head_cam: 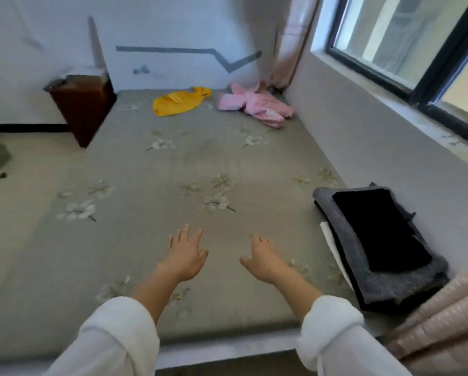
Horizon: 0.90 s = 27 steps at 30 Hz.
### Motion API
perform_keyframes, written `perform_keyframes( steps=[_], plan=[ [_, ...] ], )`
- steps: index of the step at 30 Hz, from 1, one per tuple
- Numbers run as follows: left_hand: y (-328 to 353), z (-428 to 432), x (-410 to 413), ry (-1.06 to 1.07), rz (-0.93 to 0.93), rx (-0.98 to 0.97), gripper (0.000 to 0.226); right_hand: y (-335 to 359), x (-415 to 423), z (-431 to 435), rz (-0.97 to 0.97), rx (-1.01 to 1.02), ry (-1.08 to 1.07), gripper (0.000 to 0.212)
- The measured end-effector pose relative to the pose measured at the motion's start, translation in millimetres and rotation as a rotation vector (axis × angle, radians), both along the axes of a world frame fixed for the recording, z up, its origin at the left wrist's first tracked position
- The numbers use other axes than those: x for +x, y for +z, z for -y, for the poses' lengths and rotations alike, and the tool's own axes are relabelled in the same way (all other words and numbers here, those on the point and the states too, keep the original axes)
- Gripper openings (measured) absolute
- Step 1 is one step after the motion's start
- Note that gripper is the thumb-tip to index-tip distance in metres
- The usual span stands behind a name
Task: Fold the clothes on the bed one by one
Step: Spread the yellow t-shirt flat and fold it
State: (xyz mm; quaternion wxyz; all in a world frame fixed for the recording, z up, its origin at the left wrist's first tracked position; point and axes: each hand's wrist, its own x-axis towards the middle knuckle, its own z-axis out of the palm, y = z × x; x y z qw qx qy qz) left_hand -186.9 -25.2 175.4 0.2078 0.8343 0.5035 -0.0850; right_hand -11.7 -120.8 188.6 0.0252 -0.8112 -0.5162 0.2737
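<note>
Head view: both hands reach forward empty, palms down, over the near part of the bed. The left hand (185, 255) has straight, spread fingers; the right hand (265, 260) has loosely splayed fingers, thumb out to the left. Whether either touches the sheet cannot be told. White rolled sleeves (119, 335) cover the forearms. Beneath lies the grey-green bed sheet (173, 164) with pale flower prints, flat and smooth. At the near right edge sits a folded stack: a black rectangular cloth (379, 229) on a thick grey felt-like garment (363, 272). At the far end, well apart from the hands, lie a crumpled yellow garment (180, 101) and, to its right, a rumpled pink fleecy garment (254, 105) near the wall corner.
</note>
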Motion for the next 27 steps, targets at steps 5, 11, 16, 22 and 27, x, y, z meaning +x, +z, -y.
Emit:
perform_keyframes(
  steps=[5,11,16,22,27],
  plan=[
    [18.4,-35.8,-142.2,0.203,0.06,0.055,0.059,9.6,-125.3,-78.1,0.036,0.066,0.214,0.07],
    [30.1,-80.1,-341.2,0.417,0.121,0.086,0.056,12.9,-316.9,-167.2,0.04,0.129,0.399,0.072],
    [34.3,-104.6,-491.6,0.556,0.049,0.085,0.055,10.3,-468.5,-214.2,-0.003,0.091,0.561,0.072],
    [34.7,-145.3,-614.3,0.651,0.026,0.096,0.056,10.2,-601.2,-275.8,0.012,0.118,0.688,0.065],
    [31.1,-204.7,-684.2,0.665,0.021,0.116,0.056,2.7,-681.6,-341.4,0.033,0.152,0.73,0.063]
  ],
)
